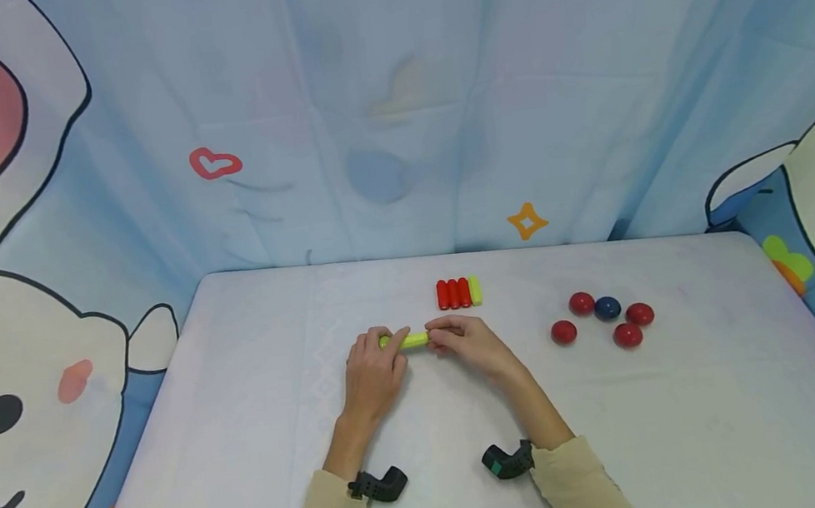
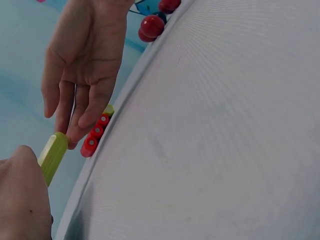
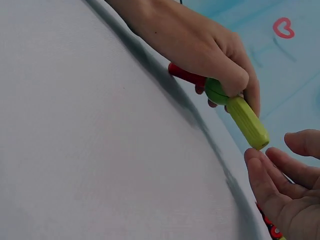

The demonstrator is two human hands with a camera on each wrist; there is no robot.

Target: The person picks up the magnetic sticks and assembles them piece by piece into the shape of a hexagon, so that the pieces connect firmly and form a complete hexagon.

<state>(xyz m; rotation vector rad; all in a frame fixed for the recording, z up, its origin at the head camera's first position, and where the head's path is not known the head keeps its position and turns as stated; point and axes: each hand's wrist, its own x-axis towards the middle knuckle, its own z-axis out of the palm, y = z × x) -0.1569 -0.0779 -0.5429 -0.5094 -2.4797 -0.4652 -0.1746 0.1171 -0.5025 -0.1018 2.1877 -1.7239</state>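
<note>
My left hand [image 1: 374, 377] grips a green ball [image 3: 216, 91] that has a yellow-green ridged stick [image 1: 415, 340] and a red stick [image 3: 186, 74] on it. The yellow-green stick points toward my right hand [image 1: 469, 347]. Fingertips of the right hand are at that stick's free end, with the thumb held apart in the right wrist view. The left fingers hide part of the ball and of the red stick's joint; in the head view the red stick is covered.
Behind the hands, several red sticks [image 1: 453, 293] lie side by side with one yellow-green stick [image 1: 475, 291]. To the right are several red balls [image 1: 628, 335] and one dark blue ball [image 1: 607, 308]. A white cloth covers the table [image 1: 247, 440]; a curtain [image 1: 392, 121] hangs behind it.
</note>
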